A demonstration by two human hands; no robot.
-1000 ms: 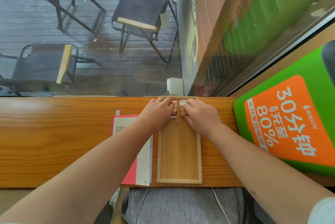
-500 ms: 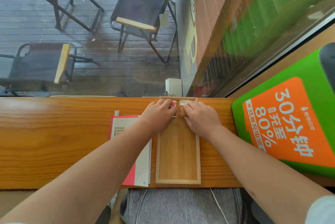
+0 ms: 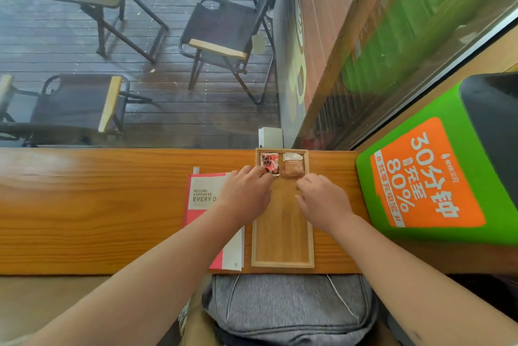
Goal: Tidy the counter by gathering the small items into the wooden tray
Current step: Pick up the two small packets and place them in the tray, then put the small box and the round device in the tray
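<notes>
Two small packets lie side by side at the far end of the wooden tray on the worktop: a red sachet and a tan sachet. The left hand has loosely curled fingers touching the red sachet's near edge, gripping nothing. The right hand rests empty, its fingers spread just short of the tan sachet. A pink booklet lies under the left wrist.

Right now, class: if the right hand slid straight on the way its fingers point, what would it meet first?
Probably the tan packet at the far end of the wooden tray; the right hand has fingertips just short of it, though depth is uncertain.
</notes>
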